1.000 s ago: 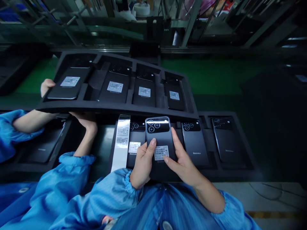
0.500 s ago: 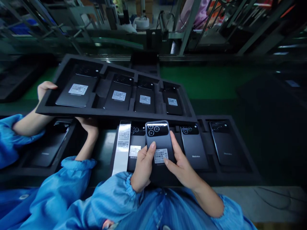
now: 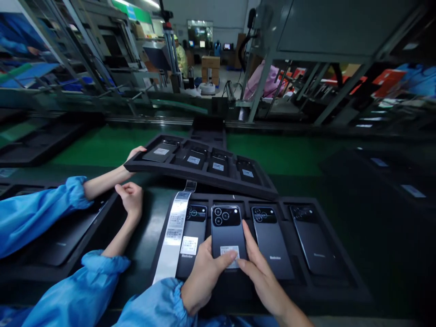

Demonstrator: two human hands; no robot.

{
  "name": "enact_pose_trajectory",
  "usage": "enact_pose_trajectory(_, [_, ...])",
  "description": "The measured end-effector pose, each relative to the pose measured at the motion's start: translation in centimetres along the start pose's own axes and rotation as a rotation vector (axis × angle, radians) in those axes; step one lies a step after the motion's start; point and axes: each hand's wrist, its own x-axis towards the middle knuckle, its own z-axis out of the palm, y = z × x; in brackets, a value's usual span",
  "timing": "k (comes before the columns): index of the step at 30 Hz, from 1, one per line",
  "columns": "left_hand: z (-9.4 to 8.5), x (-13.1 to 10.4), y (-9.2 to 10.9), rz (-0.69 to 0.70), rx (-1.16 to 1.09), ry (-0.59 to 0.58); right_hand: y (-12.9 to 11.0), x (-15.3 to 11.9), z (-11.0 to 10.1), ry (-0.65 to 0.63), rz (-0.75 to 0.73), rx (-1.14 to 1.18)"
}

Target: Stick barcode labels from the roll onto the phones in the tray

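Both my hands hold a dark grey smartphone (image 3: 227, 234), its camera side facing me. My left hand (image 3: 204, 277) is closed around its left edge, the thumb on the white printed label (image 3: 225, 250) on its back. At the right edge my right hand (image 3: 260, 272) grips it, with that thumb at the label's lower right corner. Below is a black foam tray (image 3: 335, 295) with several phones in its slots. The leftmost phone (image 3: 196, 231) there bears a label; the two on the right show none. A shiny strip of labels (image 3: 175, 221) lies along the tray's left side.
A co-worker's hand (image 3: 135, 153) holds the left end of a second foam tray (image 3: 204, 177) of labelled phones, tilted behind mine. The co-worker's other hand (image 3: 131, 196) is loosely curled nearby. More trays (image 3: 44, 147) lie left. Beyond the green belt (image 3: 272, 152) stand metal frames.
My view has tipped upward. The co-worker's tray has moved farther back, and one of their hands has come away from it. My left thumb has shifted down onto the label.
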Motion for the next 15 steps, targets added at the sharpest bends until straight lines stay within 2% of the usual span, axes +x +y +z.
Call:
enact_pose_trajectory(2, [-0.1, -0.3, 0.1, 0.011, 0.028, -0.005, 0.2, -0.4, -0.4, -0.007, 0.005, 0.058])
enact_pose_trajectory(4, [-0.2, -0.4, 0.0, 0.022, 0.044, -0.015, -0.1, -0.6, -1.2, 0.04, -0.018, 0.052])
enact_pose_trajectory(8, [0.1, 0.1, -0.4, 0.046, -0.015, -0.022, -2.3, 1.0, -4.9, 0.235, -0.182, -0.199])
enact_pose_trajectory(11, [0.7, 1.1, -0.5, 0.092, -0.031, -0.021, -4.8, 4.6, -9.4, 0.386, -0.242, -0.483])
enact_pose_trajectory(15, [0.9, 2.3, -0.5, 0.087, -0.018, -0.053, -7.0, 11.5, -14.9, 0.547, -0.121, -0.57])
